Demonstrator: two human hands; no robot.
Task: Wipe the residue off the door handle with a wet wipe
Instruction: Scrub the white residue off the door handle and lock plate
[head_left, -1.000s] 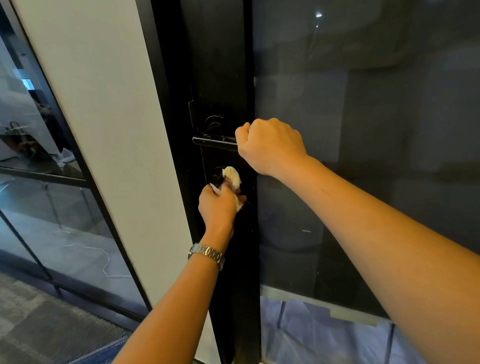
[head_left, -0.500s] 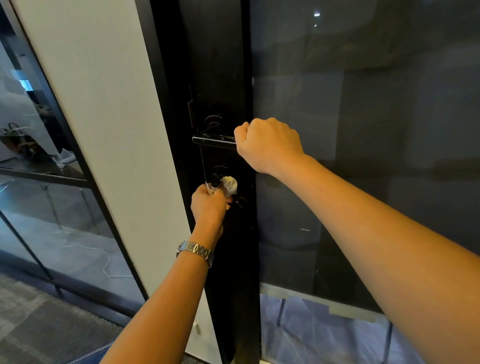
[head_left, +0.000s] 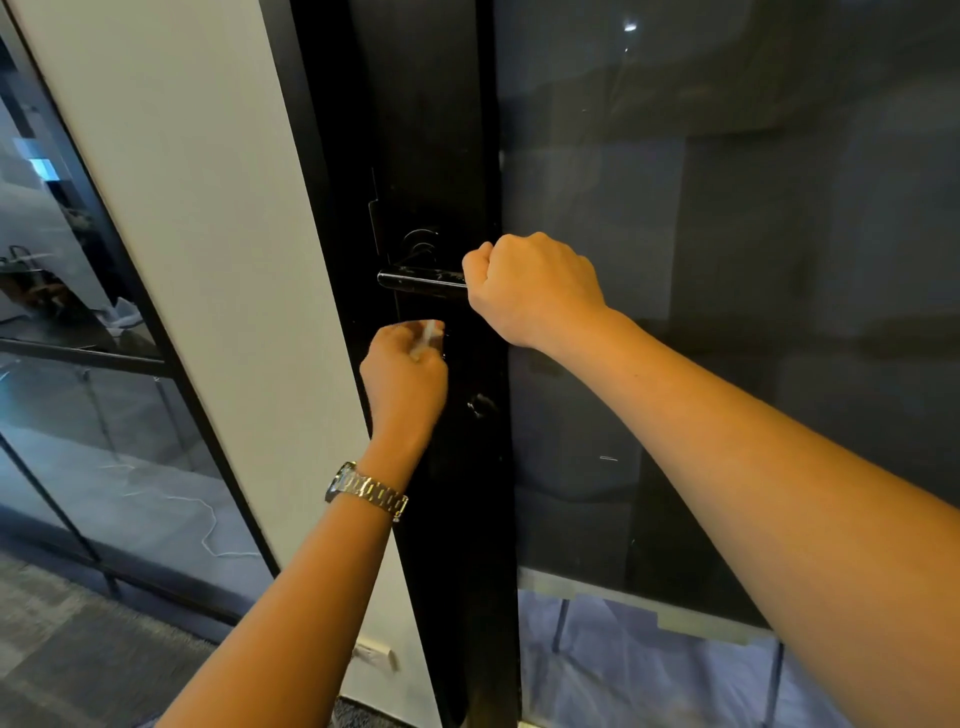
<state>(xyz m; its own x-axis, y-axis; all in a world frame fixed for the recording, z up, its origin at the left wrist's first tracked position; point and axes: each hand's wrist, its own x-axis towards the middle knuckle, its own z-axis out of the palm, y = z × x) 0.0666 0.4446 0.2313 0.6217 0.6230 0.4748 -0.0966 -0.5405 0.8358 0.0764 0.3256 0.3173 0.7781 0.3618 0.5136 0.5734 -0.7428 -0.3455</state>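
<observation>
A black lever door handle (head_left: 418, 281) juts leftward from the black door frame (head_left: 441, 130). My right hand (head_left: 530, 291) is clenched around the handle's right end. Just below the handle, my left hand (head_left: 405, 374) is closed on a crumpled white wet wipe (head_left: 426, 338), of which only a small strip shows between the fingers. The wipe is pressed near the lock plate under the lever. A metal watch sits on my left wrist.
A keyhole (head_left: 480, 404) sits lower on the black frame. Dark glass (head_left: 727, 260) fills the door to the right. A white wall panel (head_left: 182, 234) stands left, with a glass partition (head_left: 78, 389) beyond it and grey carpet below.
My left hand with the wipe has shifted left and upward toward the underside of the handle, and the wipe is now mostly hidden in the fist. My right hand has stayed on the handle.
</observation>
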